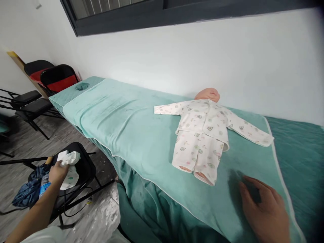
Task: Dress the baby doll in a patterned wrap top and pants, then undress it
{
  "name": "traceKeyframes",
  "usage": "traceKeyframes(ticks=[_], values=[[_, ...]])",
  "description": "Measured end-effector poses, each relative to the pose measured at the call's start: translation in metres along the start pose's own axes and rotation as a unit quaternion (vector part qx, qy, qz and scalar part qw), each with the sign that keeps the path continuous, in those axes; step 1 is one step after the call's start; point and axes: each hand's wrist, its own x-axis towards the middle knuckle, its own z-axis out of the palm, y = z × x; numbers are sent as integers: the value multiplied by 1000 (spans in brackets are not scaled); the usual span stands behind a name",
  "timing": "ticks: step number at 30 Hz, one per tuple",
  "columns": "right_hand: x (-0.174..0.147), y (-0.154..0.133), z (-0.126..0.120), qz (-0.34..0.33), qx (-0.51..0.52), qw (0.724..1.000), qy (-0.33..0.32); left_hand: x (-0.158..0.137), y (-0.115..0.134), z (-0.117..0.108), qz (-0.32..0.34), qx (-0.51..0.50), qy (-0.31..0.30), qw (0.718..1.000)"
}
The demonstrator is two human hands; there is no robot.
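My left hand [57,173] is closed on a small white cloth item [71,158], over the seat of a black folding chair [83,162]. Below it on that seat lies another white piece of cloth with a green print [70,179]. On the bed lies a baby doll [208,94], dressed in a white patterned jacket [202,118] and matching trousers [198,152]. Its sleeves are spread out to both sides, and no doll hands show. Over the bed near the doll's trouser legs, my right hand [267,211] is empty, thumb and fingers apart.
A light green sheet [121,125] covers the bed, which stands against a white wall. The chair also holds a dark blue bundle [31,185] and a water bottle [45,185]. More folding chairs [59,79] stand at the far left.
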Motion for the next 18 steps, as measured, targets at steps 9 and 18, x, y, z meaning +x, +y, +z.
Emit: traceKeyframes(ticks=[9,18], values=[[6,-100,1,-76,110,989,62,-80,116,-63,110,-347,-13,931],[-5,-230,18,-38,445,870,-210,-328,277,-101,213,-643,-444,587]])
